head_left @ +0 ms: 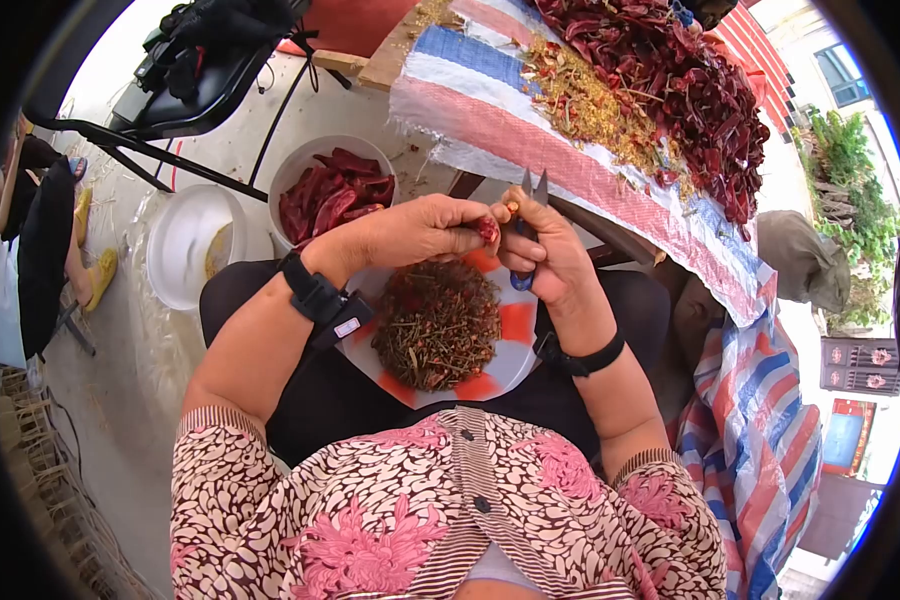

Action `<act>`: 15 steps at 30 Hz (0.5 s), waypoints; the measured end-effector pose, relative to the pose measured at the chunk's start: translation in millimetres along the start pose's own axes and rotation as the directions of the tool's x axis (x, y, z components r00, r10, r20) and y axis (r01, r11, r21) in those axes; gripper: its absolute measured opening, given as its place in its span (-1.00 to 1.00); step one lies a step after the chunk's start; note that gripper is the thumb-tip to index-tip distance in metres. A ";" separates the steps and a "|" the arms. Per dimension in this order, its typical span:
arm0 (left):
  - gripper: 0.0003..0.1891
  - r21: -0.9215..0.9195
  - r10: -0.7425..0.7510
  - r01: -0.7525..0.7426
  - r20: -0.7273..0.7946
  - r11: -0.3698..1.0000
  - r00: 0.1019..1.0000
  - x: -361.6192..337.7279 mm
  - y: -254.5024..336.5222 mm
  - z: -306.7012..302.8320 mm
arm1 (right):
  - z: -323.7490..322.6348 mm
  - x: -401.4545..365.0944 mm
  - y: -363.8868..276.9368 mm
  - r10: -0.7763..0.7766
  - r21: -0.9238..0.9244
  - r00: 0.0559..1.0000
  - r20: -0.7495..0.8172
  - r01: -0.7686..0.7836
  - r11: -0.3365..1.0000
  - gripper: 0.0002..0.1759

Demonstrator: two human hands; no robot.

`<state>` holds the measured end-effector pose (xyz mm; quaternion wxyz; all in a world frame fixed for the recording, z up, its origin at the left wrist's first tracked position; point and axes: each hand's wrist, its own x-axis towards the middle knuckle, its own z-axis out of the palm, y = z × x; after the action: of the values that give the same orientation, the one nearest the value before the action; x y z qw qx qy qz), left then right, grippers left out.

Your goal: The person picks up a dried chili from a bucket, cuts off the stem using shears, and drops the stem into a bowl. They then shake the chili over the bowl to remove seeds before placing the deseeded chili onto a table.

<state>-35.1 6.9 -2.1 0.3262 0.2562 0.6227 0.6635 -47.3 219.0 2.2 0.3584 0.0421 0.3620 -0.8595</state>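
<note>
Dried red chili [486, 231] pinched in left hand [435, 228], fingers closed round it, held just beside the right hand, above the far rim of the lap tray. Right hand [552, 250] has fingers wrapped on scissors [541, 188], blades pointing away, blue handle low; small orange bit [513, 208] at its fingertips. Black bands on both wrists.

Tray [518, 365], white with red patches, sits on the lap; heap of stems and scraps [435, 335] in its middle, bare border toward near rim.

Beyond left forearm, on the floor: white bucket [277, 165] with whole red chilies [338, 190] up near its rim. Left of it, white basin [165, 250], something yellowish inside, unclear.

Ahead right, table with striped cloth [470, 115] hanging over its near edge. Yellowish seeds [595, 95] nearer that edge, big dark-red chili heap [695, 95] behind them.

Farther: black chair [185, 118] carrying dark bag, another person's yellow slipper [100, 278] at far left, greenery [845, 180] at far right.
</note>
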 end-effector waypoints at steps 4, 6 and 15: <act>-0.90 0.150 0.022 -0.008 -0.090 0.989 0.996 -4.0 0.6 1.6 | 11.6 -14.3 4.1 -0.215 -0.270 0.975 -0.055 0.193 0.943 -0.83; -0.89 0.327 0.058 0.001 -0.171 0.945 0.984 -9.8 -9.9 -4.5 | 11.9 -29.3 5.4 -0.251 -0.595 0.964 -0.091 0.149 0.790 -0.79; -0.70 0.754 0.100 0.582 -0.633 0.305 0.768 -27.9 -56.0 -46.2 | 5.0 -60.6 64.4 -0.175 -0.936 0.967 0.183 0.117 -0.333 -0.71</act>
<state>-44.9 -43.9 -60.3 0.0187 0.0776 0.9824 0.1691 40.0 220.3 -12.2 0.1255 -0.2948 0.9141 -0.2486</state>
